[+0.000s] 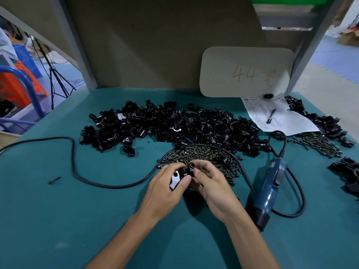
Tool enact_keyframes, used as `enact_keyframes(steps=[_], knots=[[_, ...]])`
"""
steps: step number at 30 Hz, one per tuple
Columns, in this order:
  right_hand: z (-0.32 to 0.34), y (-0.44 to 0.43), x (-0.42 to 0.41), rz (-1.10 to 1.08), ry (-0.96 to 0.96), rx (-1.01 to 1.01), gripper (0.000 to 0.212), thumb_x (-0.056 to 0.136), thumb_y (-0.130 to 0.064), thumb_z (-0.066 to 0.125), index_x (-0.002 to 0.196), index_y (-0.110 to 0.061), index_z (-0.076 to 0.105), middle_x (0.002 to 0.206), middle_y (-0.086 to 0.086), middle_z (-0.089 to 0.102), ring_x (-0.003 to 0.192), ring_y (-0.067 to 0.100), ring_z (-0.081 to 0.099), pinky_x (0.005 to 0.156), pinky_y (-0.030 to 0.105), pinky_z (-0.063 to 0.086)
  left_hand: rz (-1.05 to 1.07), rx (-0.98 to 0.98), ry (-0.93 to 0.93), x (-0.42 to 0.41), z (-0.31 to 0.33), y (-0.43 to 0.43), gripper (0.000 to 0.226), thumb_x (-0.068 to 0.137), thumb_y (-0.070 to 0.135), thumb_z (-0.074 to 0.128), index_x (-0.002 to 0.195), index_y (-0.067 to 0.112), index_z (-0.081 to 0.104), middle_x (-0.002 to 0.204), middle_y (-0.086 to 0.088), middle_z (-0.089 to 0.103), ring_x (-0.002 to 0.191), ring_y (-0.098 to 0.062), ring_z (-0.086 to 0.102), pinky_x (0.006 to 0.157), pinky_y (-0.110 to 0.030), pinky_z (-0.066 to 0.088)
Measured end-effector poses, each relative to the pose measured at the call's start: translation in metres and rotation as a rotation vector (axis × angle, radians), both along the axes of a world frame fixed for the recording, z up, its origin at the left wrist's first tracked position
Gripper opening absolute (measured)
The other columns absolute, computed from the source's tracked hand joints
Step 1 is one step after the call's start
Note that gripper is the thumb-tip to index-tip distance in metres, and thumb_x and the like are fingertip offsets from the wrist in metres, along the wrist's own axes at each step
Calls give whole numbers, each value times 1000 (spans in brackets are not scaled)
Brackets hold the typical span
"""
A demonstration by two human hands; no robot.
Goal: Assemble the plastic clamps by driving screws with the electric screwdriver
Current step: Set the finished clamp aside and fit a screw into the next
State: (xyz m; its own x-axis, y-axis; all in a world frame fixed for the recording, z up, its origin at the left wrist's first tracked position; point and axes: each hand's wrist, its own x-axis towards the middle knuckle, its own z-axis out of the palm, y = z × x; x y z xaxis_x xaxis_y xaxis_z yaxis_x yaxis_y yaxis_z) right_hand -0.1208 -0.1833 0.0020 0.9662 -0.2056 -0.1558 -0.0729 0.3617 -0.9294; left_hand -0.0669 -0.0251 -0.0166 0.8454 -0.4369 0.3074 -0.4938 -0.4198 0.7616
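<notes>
Left hand (167, 183) and right hand (210, 183) meet palm-down, fingers of both pinching one black clamp (181, 174).

Even, fairly bright light falls from above on the green table (58, 220). The left hand (165, 188) and right hand (213, 188) throw a soft dark shadow just beneath them. The clamp (174, 180) they hold shows a white glare patch; the black parts (175, 129) glint. Wide-angle distortion bends the grey posts (76, 45) at the edges. The top right corner is washed out, the background soft.
</notes>
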Motion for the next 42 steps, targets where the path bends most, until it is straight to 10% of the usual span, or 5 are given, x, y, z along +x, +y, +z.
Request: enact_keyframes(steps=[23, 42], knots=[[3, 1, -2, 58, -3, -77, 11, 104, -8, 55, 115, -6, 57, 72, -14, 68, 72, 1, 67, 75, 22, 57, -55, 82, 35, 2, -3, 0, 51, 93, 71, 44, 142, 55, 38, 105, 35, 48, 100, 8, 51, 83, -19, 44], [5, -2, -5, 117, -23, -67, 9, 103, -11, 58, 109, -7, 53, 68, -7, 61, 73, 4, 68, 78, 22, 57, -99, 61, 81, 5, -3, 0, 48, 94, 72, 43, 140, 61, 39, 103, 7, 55, 99, -6, 56, 87, -37, 52]])
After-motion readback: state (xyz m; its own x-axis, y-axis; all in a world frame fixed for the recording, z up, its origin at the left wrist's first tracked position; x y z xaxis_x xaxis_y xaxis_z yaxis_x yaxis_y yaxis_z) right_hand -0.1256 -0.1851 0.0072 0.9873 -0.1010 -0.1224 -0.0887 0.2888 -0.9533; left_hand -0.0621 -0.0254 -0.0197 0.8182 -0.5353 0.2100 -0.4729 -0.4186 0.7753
